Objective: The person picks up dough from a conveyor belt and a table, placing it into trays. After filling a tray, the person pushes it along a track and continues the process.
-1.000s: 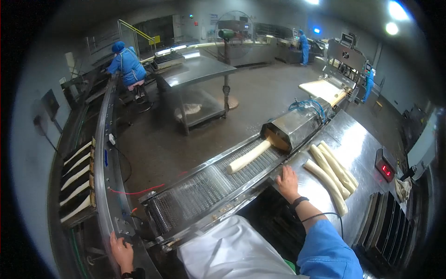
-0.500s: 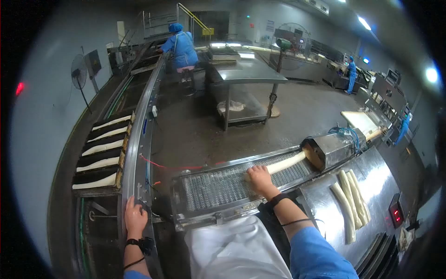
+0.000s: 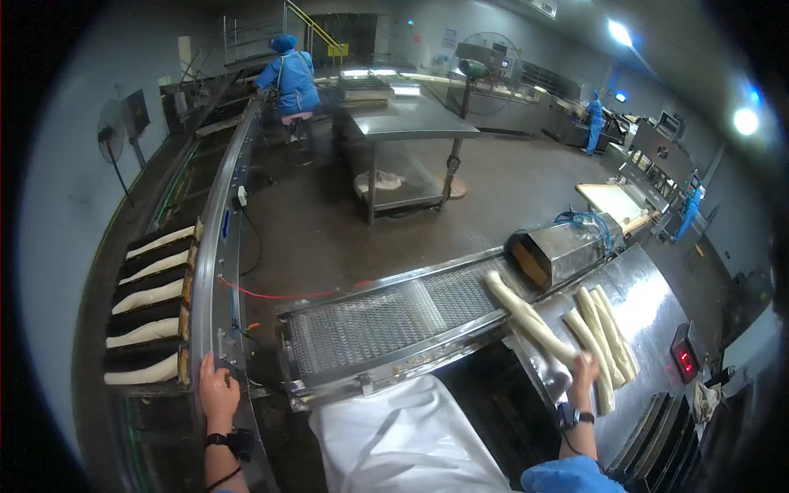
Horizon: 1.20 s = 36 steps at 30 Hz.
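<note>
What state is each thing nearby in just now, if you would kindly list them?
Right hand: closed on a dough strip
Held dough strip: slanting, far end over the mesh belt
Left hand: on the metal rail
Table strips: lying side by side
Slotted tray: filled, one strip per slot
Mesh belt: running or stopped, unclear
Display: lit red

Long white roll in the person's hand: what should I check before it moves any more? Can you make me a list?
1. Right hand on the roll: ok, it holds the near end.
2. Roll off the mesh belt: not ok, its far end is over the belt.
3. Left hand out of the roll's way: ok, it's over at the metal rail.
4. Three other rolls lying on the metal table: ok.
5. Red display number: cannot tell, too blurry.
</note>
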### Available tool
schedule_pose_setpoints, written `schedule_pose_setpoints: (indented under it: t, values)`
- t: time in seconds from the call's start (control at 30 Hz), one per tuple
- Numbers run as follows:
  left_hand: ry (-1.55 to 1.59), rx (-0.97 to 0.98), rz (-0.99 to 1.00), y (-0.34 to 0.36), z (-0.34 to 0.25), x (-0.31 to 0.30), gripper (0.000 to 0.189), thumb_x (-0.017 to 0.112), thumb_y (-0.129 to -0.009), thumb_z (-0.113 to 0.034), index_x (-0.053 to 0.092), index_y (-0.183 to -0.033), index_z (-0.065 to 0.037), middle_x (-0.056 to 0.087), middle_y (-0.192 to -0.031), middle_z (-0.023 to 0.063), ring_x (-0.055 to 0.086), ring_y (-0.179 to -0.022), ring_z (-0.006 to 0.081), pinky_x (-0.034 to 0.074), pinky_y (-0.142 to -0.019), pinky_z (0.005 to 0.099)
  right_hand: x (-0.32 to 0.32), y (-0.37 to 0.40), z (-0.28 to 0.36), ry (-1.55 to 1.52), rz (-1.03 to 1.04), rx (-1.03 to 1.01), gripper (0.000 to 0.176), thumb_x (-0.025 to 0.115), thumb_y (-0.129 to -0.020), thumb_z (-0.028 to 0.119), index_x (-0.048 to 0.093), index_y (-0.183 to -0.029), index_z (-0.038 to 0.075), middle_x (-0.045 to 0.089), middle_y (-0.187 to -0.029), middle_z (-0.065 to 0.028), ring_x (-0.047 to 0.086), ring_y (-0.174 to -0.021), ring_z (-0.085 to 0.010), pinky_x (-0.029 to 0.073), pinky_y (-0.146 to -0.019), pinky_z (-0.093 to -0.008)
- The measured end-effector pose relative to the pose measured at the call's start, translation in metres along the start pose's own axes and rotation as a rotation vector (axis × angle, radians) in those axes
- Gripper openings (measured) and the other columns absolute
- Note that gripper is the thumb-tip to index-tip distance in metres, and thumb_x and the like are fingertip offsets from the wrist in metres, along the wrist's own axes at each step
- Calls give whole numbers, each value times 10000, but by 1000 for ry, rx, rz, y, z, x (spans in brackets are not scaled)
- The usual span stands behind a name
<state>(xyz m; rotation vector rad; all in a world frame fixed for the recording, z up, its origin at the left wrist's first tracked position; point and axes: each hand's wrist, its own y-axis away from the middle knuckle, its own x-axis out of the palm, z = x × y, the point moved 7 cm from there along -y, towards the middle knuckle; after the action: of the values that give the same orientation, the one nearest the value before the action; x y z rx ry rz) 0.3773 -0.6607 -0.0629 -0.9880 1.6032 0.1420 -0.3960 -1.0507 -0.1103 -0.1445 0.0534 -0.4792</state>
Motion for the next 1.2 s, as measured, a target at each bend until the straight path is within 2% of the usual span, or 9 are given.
schedule_pose_setpoints:
  t: [0.13, 0.17, 0.23, 0.33, 0.53, 0.57, 0.67, 0.93, 1.2]
  values:
    - [5, -12, 14, 0, -4, -3, 95, 618, -697, -17, 632, -778, 33, 471, -1366, 247, 427, -1287, 393, 364, -1070, 442, -99, 47, 26, 892, -249, -158, 339, 627, -779, 175, 551, -1044, -21, 602, -924, -158, 556, -940, -337, 432, -897, -444]
    - [3, -12, 22, 0, -3, -1, 95, 618, -697, -17, 632, -778, 33, 471, -1366, 247, 427, -1287, 393, 364, -1070, 442, -111, 54, 22, 899, -247, -154, 339, 627, -779, 175, 551, -1044, -21, 602, -924, -158, 556, -940, -337, 432, -897, -444]
    - [-32, -4, 13, -1, 0, 3, 87, 618, -699, -11, 628, -774, 31, 469, -1371, 245, 420, -1295, 393, 362, -1073, 440, -117, 77, 42, 1360, -382, -588, 462, 669, -779, 230, 547, -1127, -47, 567, -1121, -240, 499, -1121, -396, 366, -1020, -438]
    - [-41, -12, 24, 0, -2, 2, 87, 613, -702, -7, 628, -776, 35, 461, -1380, 244, 414, -1301, 396, 358, -1076, 439, -160, 51, 9, 1226, -367, -383, 622, 703, -770, 281, 502, -1248, -61, 463, -1326, -273, 413, -1273, -398, 316, -1083, -426]
    - [-35, -56, 60, -1, -3, 2, 89, 608, -703, 3, 629, -782, 37, 443, -1396, 246, 406, -1305, 398, 350, -1082, 437, -131, 25, 37, 1064, -58, -22, 777, 707, -775, 344, 407, -1354, -79, 393, -1415, -281, 329, -1358, -387, 283, -1114, -415]
    - [-34, -58, 66, 1, -2, 4, 89, 608, -703, 3, 629, -782, 37, 443, -1396, 246, 406, -1305, 398, 350, -1082, 437, -131, 10, 25, 1168, 46, 32, 924, 711, -779, 426, 288, -1445, -56, 212, -1523, -281, 190, -1425, -392, 171, -1169, -465]
    - [-60, -7, 48, 0, -6, 2, 87, 603, -707, 12, 627, -786, 39, 431, -1407, 243, 397, -1312, 393, 342, -1086, 436, -92, 3, 54, 1447, 36, 165, 1005, 728, -730, 506, 270, -1471, 6, 193, -1515, -312, 167, -1426, -418, 189, -1147, -524]
    - [-107, -55, 131, 7, -10, 2, 67, 583, -717, 36, 597, -768, 77, 411, -1422, 235, 357, -1336, 394, 319, -1104, 425, -69, -72, 67, 1263, 175, 233, 1321, 876, -503, 536, 132, -1530, 167, 107, -1519, -339, 73, -1437, -453, 173, -1154, -533]
    - [-139, -30, 149, 47, -16, -12, 65, 592, -705, 23, 598, -752, 67, 364, -1462, 231, 335, -1352, 392, 301, -1120, 427, -50, -121, 59, 1275, 434, 280, 1368, 933, -462, 425, 111, -1527, 172, 30, -1553, -286, -26, -1456, -396, 19, -1176, -525]
